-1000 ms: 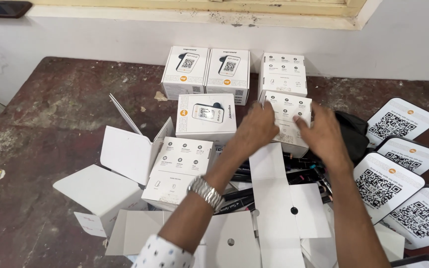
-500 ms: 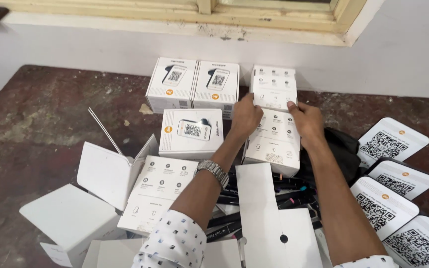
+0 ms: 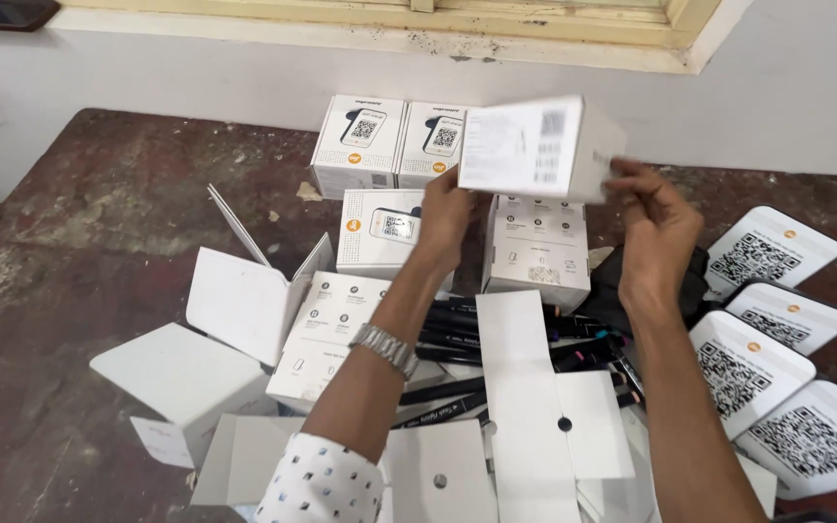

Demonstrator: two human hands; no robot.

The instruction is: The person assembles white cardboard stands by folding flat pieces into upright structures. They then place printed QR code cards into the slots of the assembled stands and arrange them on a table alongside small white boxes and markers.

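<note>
A: Head view, entry: both hands have raised a white box (image 3: 535,147) off the white stack (image 3: 538,242) at 12 o'clock, where it sat a moment ago.

B: Grip state?

A: Left hand (image 3: 445,215) clasps its left end, right hand (image 3: 656,228) its right edge. The box hangs tilted above the worktop (image 3: 99,223), clear of the stack; the lift looks done.

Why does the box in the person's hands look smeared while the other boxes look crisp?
Head view: the lifted white box, held between left hand and right hand, shows motion blur, its print unreadable; the stacked boxes on the table look sharp under soft, even light.
</note>
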